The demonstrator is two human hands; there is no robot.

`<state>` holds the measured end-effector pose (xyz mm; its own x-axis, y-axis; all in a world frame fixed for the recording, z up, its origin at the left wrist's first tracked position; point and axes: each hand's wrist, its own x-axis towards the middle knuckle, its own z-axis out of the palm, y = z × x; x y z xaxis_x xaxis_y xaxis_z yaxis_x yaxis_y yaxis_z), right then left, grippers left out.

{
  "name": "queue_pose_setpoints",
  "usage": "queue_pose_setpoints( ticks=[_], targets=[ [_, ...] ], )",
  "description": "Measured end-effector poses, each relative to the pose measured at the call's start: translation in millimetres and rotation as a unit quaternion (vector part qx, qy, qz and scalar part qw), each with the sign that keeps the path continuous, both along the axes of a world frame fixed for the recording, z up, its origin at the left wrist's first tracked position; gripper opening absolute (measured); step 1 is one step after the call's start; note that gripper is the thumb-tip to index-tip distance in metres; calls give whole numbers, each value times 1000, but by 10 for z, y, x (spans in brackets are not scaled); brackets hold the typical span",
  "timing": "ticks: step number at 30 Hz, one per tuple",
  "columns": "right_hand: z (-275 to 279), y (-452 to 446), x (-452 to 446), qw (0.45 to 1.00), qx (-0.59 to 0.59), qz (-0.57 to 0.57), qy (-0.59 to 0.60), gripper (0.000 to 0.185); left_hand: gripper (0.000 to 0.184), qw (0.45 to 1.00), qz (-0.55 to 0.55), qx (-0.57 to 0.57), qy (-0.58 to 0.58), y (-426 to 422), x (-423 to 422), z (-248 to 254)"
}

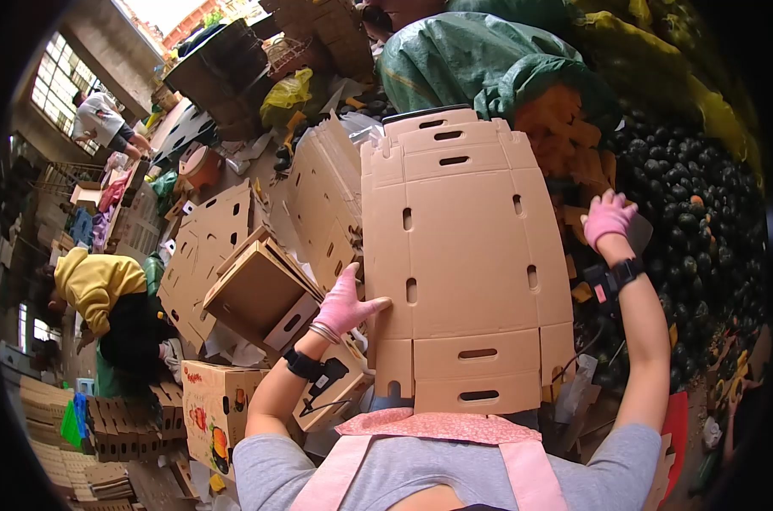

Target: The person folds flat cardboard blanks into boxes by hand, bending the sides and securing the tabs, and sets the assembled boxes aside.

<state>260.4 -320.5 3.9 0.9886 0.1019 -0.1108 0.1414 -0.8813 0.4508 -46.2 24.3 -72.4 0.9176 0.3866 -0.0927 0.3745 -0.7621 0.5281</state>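
Note:
A large flat sheet of brown cardboard (pixel 467 247) with oval slots lies in front of my body, with more sheets showing beyond its far edge. My left hand (pixel 348 302), in a pink glove with bare fingertips, rests at the sheet's left edge, thumb spread toward it and fingers apart. Out to the right, my right hand (pixel 609 217), also in a pink glove, is raised beside a dark, flat-looking thing (pixel 640 232) near the heap of dark green fruit (pixel 684 196). Its fingers are bent, and whether they hold that thing is unclear.
Folded cardboard (pixel 323 200) and an open box (pixel 263 289) stand to the left, above a printed fruit box (pixel 220 409). A green tarp (pixel 480 60) covers a pile ahead. A person in yellow (pixel 101 285) bends at the far left; another person (pixel 105 119) is farther back.

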Motion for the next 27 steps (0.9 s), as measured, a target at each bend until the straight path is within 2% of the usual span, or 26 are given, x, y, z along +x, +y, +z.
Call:
queue_pose_setpoints(
  ticks=[1,2,3,4,5,6,7,9,11,12,15,16,19,20,22,24,25,27],
  targets=[
    [118,-252,-136,988,116,-22,100,56,86,998,-23,-21,-56,53,17,-94],
    [-326,-669,22,933,298,14,201,64,87,944,24,-329,7,11,104,37],
    [-306,-690,-281,788,506,-34,349,73,79,909,-12,-405,-99,29,152,-171],
    [-187,-615,-614,664,581,-176,436,75,76,893,22,-440,-95,-7,216,-165],
    [-410,-556,-782,621,633,-166,431,80,72,875,56,-472,-89,-32,299,-138],
    [-796,-488,-815,665,659,59,347,80,67,834,61,-543,-77,-5,409,-100],
    [-748,-348,-983,723,637,37,263,77,64,806,86,-583,-59,-11,491,-52],
    [-474,-90,-1158,761,614,44,205,82,61,861,126,-480,-108,-125,466,-15],
    [-464,-70,-1162,740,643,53,187,86,54,853,102,-477,-188,-202,403,88],
    [-525,-69,-1159,724,666,63,169,88,56,849,91,-470,-223,-194,393,123],
    [-521,-55,-1114,722,669,60,165,89,56,895,78,-376,-227,-170,437,216],
    [-480,-57,-1079,747,638,49,182,94,57,918,59,-319,-229,-125,496,190],
    [-552,-52,-871,848,505,39,155,97,57,895,72,-414,-147,-115,651,277],
    [-436,-74,-854,861,479,47,168,89,50,897,53,-418,-134,-37,675,207],
    [-408,-179,-807,868,456,81,177,83,49,960,26,-269,-69,195,701,-31],
    [-237,-248,-794,852,465,124,206,72,53,942,-2,-334,24,-33,700,537],
    [-151,-265,-772,839,470,144,235,66,60,904,46,-424,-40,-60,665,593],
    [-183,-287,-809,857,455,207,123,49,63,818,95,-565,-50,-65,693,741]
  ],
)
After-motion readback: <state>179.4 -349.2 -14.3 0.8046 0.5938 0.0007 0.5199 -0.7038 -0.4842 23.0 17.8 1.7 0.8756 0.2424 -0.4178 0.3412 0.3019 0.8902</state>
